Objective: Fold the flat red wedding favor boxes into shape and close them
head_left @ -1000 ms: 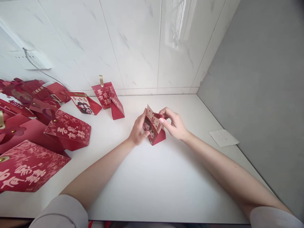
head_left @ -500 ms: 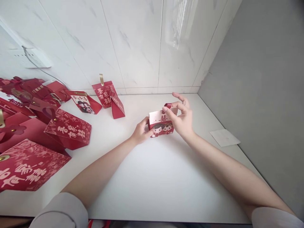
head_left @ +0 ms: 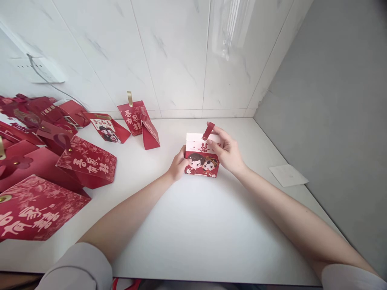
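Observation:
A small red and white gift box (head_left: 202,163) with two cartoon figures on its front stands on the white table. My left hand (head_left: 179,164) grips its left side, thumb on the front face. My right hand (head_left: 228,150) is closed at the top right of the box, thumb on the white upper panel and fingers behind it. A dark red ribbon loop (head_left: 208,131) rises from the top of the panel beside my right fingertips. The back of the box is hidden.
Several finished-looking red boxes, such as a patterned one (head_left: 87,163) and one with a gold loop (head_left: 133,117), crowd the left of the table (head_left: 193,229). A folded white paper (head_left: 288,175) lies by the grey partition (head_left: 338,121). A tiled wall (head_left: 175,60) rises behind.
The box has turned its front more toward me and shifted slightly left. The ribbon loop now stands up higher, and my right fingers have folded down behind the panel.

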Motion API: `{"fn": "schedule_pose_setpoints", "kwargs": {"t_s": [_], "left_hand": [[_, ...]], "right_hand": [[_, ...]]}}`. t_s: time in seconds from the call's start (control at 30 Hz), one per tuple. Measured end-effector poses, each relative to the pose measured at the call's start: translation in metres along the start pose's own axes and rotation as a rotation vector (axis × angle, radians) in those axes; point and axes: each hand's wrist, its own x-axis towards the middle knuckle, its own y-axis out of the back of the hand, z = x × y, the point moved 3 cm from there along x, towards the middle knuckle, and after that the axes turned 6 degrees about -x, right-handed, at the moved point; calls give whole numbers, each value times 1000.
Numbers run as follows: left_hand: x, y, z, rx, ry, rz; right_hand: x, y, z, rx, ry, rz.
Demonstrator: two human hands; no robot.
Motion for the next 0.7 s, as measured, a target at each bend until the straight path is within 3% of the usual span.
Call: {"fn": "schedule_pose_setpoints", "kwargs": {"t_s": [0.13, 0.33, 0.53, 0.7], "left_hand": [[-2, 1, 3, 28, -83, 21], [-7, 0, 16, 245, -308, 17], [-8, -1, 18, 283, -331, 16], [-4, -4, 57, 333, -438, 208]], "right_hand": [[-2, -1, -4, 84, -47, 31], [-4, 3, -20, 55, 13, 82], [-5, 2, -16, 55, 22, 101], [-11, -7, -18, 58, 5, 65]]}}
